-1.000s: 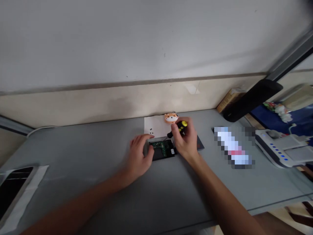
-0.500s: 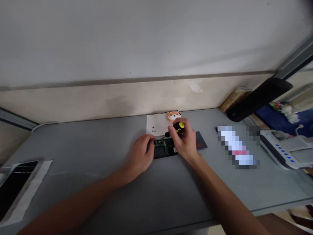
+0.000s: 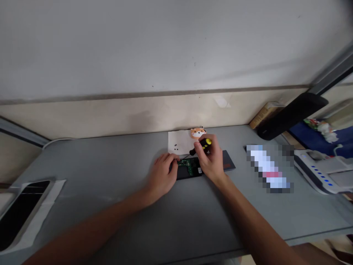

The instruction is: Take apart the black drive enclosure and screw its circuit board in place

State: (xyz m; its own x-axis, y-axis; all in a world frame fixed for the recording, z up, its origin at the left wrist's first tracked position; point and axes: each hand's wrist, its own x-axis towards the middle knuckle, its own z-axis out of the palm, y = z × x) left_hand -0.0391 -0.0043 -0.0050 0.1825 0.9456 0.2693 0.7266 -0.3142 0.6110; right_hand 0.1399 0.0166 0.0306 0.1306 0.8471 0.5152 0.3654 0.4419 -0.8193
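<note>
A slim black device casing (image 3: 182, 172) with a bared green circuit board (image 3: 189, 167) lies on the grey table. My left hand (image 3: 164, 171) grips its left end, thumb along the near side and fingers curled over the far edge. In my right hand (image 3: 213, 162) is a screwdriver (image 3: 202, 145) with a black and yellow handle. Its thin shaft slants down to the left, toward the board's far edge near my left fingertips; exact tip contact is too small to tell. A dark flat panel (image 3: 229, 160) shows partly from under my right hand.
Behind the device, a white paper (image 3: 180, 138) carries several tiny dark screws (image 3: 176, 147) and an orange-and-white animal-face item (image 3: 198, 132). A blurred-out phone-like object (image 3: 267, 167), white power strip (image 3: 317, 169) and black cylinder (image 3: 292, 116) are right. A black-screened tablet or phone (image 3: 24, 209) lies left.
The whole view has shifted slightly, so things sit a little further right and lower. Both hands keep their holds on the casing and the screwdriver.
</note>
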